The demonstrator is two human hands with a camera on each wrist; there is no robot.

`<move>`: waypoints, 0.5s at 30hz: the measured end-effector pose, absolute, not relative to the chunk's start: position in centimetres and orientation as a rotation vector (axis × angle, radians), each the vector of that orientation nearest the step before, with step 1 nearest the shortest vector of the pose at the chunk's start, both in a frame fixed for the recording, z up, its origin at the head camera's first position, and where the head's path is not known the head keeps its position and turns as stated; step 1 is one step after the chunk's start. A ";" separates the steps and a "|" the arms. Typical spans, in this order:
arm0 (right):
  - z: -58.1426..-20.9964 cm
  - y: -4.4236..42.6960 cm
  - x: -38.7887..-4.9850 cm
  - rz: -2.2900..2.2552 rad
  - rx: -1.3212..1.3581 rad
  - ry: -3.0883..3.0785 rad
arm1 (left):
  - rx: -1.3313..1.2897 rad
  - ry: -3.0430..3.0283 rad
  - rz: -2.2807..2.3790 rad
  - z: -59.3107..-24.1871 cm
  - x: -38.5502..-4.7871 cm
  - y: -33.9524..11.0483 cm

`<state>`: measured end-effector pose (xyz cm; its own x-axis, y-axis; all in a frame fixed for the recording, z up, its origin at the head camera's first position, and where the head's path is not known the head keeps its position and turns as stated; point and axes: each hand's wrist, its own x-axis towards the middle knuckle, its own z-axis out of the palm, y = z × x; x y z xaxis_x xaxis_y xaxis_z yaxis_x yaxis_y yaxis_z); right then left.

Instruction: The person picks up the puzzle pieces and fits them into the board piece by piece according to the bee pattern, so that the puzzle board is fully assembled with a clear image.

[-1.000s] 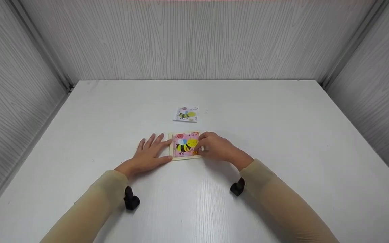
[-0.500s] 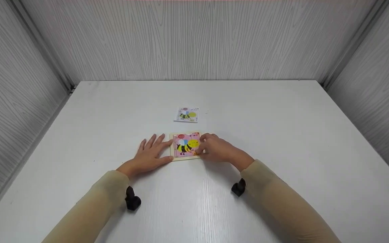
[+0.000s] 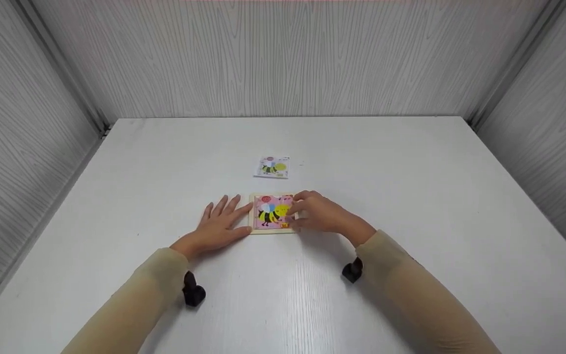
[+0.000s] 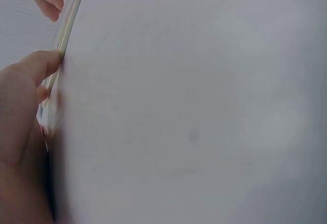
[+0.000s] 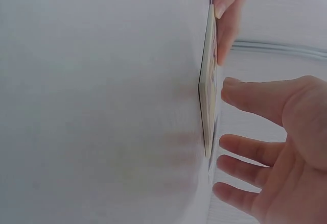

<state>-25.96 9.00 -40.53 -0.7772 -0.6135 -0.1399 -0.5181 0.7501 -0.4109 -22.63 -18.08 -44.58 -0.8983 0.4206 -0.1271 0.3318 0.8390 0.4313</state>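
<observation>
A square wooden tray puzzle (image 3: 268,216) with a pale frame lies flat on the white table, its bee picture on pink showing. My left hand (image 3: 214,231) rests spread on the table, thumb and forefinger touching the frame's left edge. Over the puzzle's right side is my right hand (image 3: 322,212), which covers part of that edge in the head view. In the right wrist view the fingers of the right hand (image 5: 286,147) are apart, a little above the puzzle (image 5: 206,91), with nothing between them. The left thumb (image 4: 46,63) touches the frame side in the left wrist view.
A square card (image 3: 272,167) with the same bee picture in paler colours lies behind the puzzle. Grey wood-grain walls (image 3: 283,59) close off the back and both sides of the table (image 3: 263,295).
My right hand has eased off the puzzle's right edge, its fingers loosening and the wrist shifting slightly right. The left hand stays in place at the frame's left edge.
</observation>
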 end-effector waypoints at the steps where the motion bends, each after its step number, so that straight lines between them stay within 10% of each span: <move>1: -40.5 9.2 -26.0 -0.531 -0.887 2.687 | 0.576 2.801 0.598 -44.6 -22.6 -18.1; 15: -40.6 13.2 -25.9 -0.621 -0.903 2.727 | 0.579 2.750 0.765 -44.3 -22.9 -18.6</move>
